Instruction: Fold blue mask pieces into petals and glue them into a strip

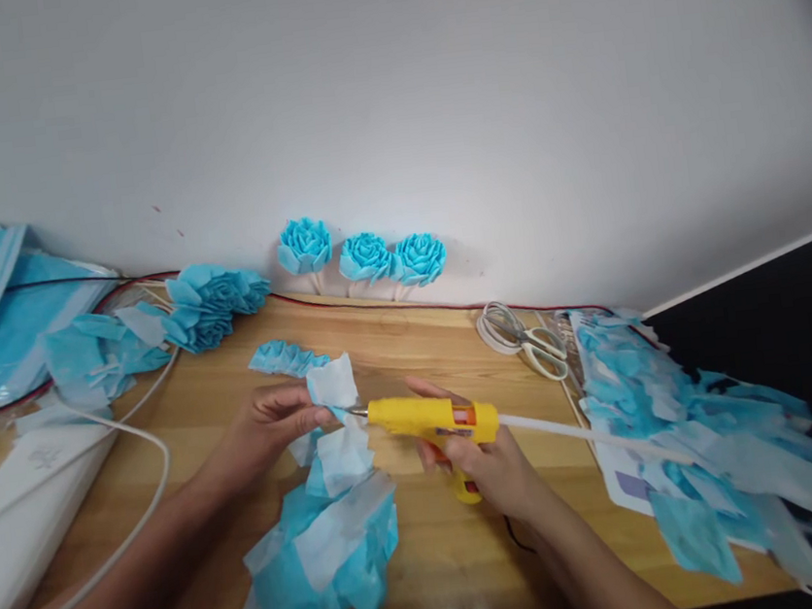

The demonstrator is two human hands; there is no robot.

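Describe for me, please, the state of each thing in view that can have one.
Piece: pinched, held up
Left hand: closed on it
Glue gun: pointed at the piece, stick loaded
Right hand: gripping the glue gun
Three flowers: formed, upright by the wall
Scissors: lying down, blades unclear
Front pile: loose, overlapping
Right pile: loose, spread out

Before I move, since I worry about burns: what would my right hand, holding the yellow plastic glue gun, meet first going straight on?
Probably the thin white-and-blue piece pinched in your left hand, just ahead of the metal nozzle; depth there is unclear.
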